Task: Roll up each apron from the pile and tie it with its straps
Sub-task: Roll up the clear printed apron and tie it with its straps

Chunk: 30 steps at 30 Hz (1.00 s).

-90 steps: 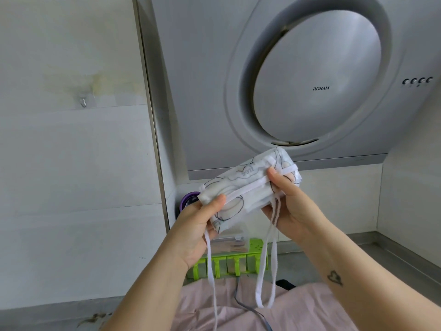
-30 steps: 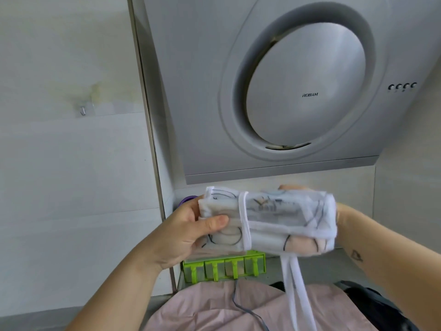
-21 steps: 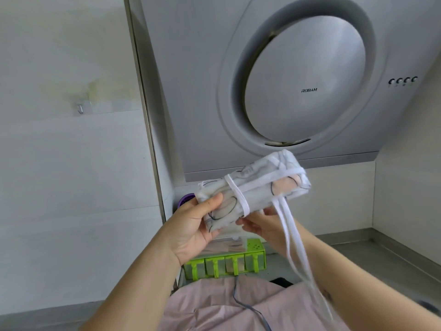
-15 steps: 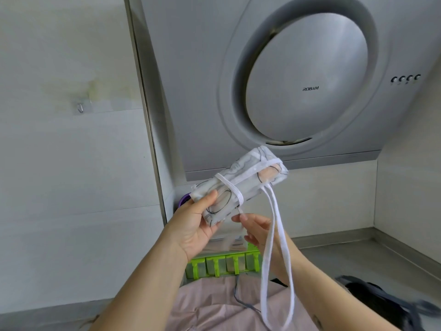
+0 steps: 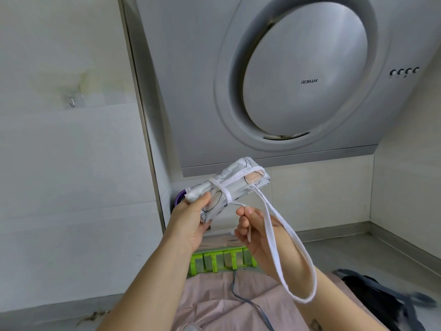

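A white printed apron [image 5: 235, 186] is rolled into a tight bundle and held up in front of the range hood. My left hand [image 5: 191, 220] grips its lower left end, thumb on top. A white strap [image 5: 220, 188] is wound around the roll near that hand. My right hand [image 5: 256, 231] pinches a short strap end just below the roll. A long white strap loop [image 5: 290, 255] hangs from the roll's right end over my right wrist.
A pink apron [image 5: 214, 304] lies spread on the counter below, with a dark apron [image 5: 384, 299] to its right. A green rack [image 5: 222, 259] stands at the back wall. The steel range hood [image 5: 303, 75] hangs close above, and a purple-lidded item [image 5: 179, 196] sits behind the roll.
The roll was turned and a strap wound around it. My right hand moved from the roll's right end to below it and now pinches the strap end; the loop hangs over that wrist.
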Each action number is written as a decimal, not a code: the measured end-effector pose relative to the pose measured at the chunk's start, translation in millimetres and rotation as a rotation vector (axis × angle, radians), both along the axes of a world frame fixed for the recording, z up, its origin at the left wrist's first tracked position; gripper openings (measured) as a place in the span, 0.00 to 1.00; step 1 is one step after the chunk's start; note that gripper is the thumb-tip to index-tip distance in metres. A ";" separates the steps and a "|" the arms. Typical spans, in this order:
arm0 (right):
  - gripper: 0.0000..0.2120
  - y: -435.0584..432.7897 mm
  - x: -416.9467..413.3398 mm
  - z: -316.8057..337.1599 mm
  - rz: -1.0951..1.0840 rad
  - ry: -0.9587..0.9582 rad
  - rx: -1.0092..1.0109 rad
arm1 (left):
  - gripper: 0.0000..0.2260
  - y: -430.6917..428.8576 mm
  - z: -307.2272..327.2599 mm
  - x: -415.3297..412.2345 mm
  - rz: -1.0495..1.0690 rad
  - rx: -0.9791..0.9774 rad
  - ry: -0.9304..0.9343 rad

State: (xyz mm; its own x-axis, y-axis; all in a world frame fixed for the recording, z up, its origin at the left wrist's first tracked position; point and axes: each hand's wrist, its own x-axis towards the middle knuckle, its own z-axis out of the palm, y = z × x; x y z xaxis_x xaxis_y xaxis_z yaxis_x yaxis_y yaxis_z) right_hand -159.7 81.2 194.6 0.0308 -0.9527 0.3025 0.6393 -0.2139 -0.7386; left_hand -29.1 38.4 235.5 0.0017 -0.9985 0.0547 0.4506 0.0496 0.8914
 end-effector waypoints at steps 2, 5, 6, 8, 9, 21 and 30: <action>0.09 2.2 -0.5 -0.7 0.021 0.003 0.017 | 0.03 -2.4 0.2 -0.1 0.007 0.001 0.013; 0.08 3.7 -0.9 -1.6 -0.067 0.190 -0.014 | 0.03 -6.0 -1.0 -1.1 0.020 -0.024 -0.008; 0.08 4.5 -0.5 -1.7 -0.125 0.275 -0.027 | 0.03 -6.4 -2.5 -1.5 0.034 -0.048 -0.028; 0.09 4.3 -1.4 -4.0 -0.308 0.483 -0.085 | 0.03 -5.6 -6.7 -1.9 0.100 -0.131 -0.118; 0.10 3.7 -2.7 -6.3 -0.434 0.601 -0.123 | 0.03 -4.7 -9.7 -2.0 0.157 -0.188 -0.221; 0.12 -12.0 -4.0 -2.7 -0.492 0.444 -0.071 | 0.04 -1.1 -31.6 -3.2 0.185 -0.265 -0.435; 0.09 -20.0 3.1 -12.5 -0.425 0.424 0.073 | 0.11 -10.8 -27.0 5.3 0.078 -0.152 -0.337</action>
